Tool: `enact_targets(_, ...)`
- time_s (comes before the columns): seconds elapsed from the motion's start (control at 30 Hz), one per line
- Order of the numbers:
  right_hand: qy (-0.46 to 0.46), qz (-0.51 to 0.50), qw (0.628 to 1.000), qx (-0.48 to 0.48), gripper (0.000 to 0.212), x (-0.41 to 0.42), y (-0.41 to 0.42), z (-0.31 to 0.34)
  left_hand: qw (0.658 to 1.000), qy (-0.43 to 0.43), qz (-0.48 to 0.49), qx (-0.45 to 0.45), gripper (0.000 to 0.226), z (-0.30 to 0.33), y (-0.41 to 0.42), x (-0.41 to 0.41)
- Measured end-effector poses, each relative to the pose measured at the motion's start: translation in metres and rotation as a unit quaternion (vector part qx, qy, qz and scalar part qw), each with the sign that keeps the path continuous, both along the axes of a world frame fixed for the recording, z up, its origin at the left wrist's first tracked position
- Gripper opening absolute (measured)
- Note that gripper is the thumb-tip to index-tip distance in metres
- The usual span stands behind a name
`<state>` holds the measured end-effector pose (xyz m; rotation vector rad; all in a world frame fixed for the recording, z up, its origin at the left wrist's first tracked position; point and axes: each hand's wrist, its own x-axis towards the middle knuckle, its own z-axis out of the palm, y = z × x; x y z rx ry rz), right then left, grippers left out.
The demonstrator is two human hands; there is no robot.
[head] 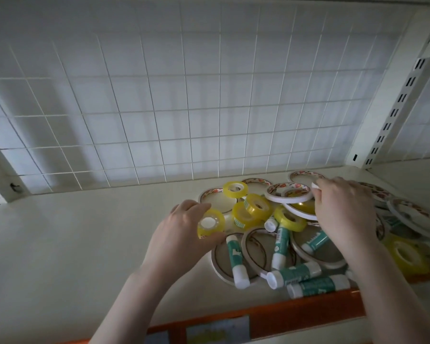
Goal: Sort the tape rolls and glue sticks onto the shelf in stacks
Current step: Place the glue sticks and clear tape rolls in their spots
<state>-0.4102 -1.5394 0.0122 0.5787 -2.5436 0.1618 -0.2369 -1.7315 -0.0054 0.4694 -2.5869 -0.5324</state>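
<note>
A small yellow tape roll is held in the left hand, fingers above and thumb below it, just over the cream shelf at the left edge of the pile. The right hand pinches the rim of a thin white tape ring that lies on top of the heap near the back. I count six yellow rolls: the held one, one at the back, two touching each other in the middle, one beside the right hand and one at the far right, blurred. Five glue sticks with green labels and white caps are clearly visible, lying flat across wide flat rings; more may be hidden under the right forearm. The flat white rings overlap too much to count exactly. Behind the pile stands a white wire grid, and an orange strip runs along the shelf's front edge.
</note>
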Motion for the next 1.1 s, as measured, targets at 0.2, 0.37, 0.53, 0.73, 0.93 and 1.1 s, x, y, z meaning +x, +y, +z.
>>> enact_targets(0.2,-0.05,-0.074,0.996,-0.002,0.015,0.001,0.0,0.007,1.0,0.004,0.016,0.006,0.06,-0.002,-0.001,-0.001)
enact_targets(0.37,-0.057,-0.07,0.996,0.0,0.013,-0.002,0.004,0.006,0.999,0.015,0.033,0.009,0.059,0.001,0.001,0.0)
enact_targets(0.53,0.016,0.017,0.996,-0.086,0.009,0.0,0.008,0.002,0.998,0.029,0.062,0.012,0.055,0.001,0.004,0.008)
enact_targets(0.73,0.07,0.201,0.964,-0.158,0.011,0.035,-0.007,-0.006,0.993,0.037,0.116,0.004,0.053,0.003,-0.004,0.037)
enact_targets(0.93,0.079,0.301,0.935,-0.171,0.008,0.099,-0.051,-0.008,0.985,0.056,0.164,0.013,0.052,0.009,-0.03,0.093)
enact_targets(1.1,0.07,0.352,0.914,-0.188,0.006,0.165,-0.108,-0.011,0.977,0.072,0.198,0.012,0.053,0.015,-0.064,0.165)
